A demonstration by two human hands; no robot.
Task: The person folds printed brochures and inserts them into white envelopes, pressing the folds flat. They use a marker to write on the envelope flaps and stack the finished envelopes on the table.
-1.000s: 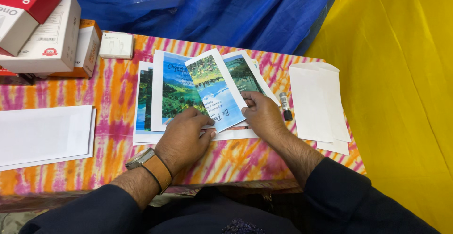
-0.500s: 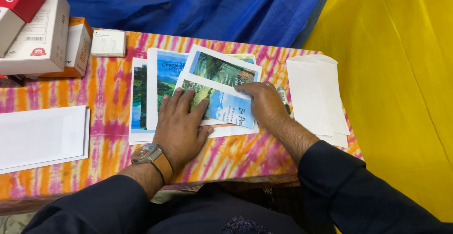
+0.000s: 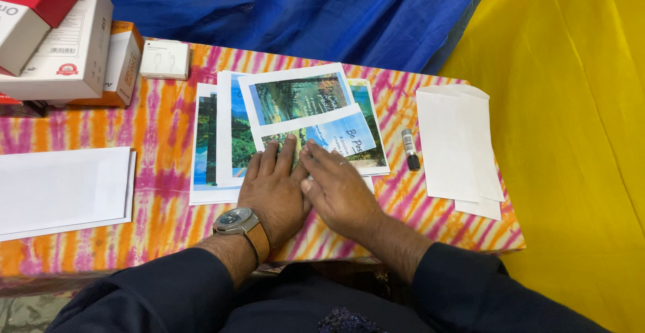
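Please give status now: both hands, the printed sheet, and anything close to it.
Left hand and right hand flat, side by side, on the folded printed sheet. It lies on more prints. Glue stick just beside.

Left hand (image 3: pixel 274 192) flat, palm down, fingers together; right hand (image 3: pixel 339 192) flat beside it, touching, fingers extended

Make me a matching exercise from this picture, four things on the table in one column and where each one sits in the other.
1. glue stick
2. white envelopes
3. stacked boxes
4. folded landscape print

A. far left corner of the table
B. under the fingertips of the left hand and right hand
C. right end of the table
D. between the prints and the envelopes

Pairs: 1-D, 2-C, 3-A, 4-B
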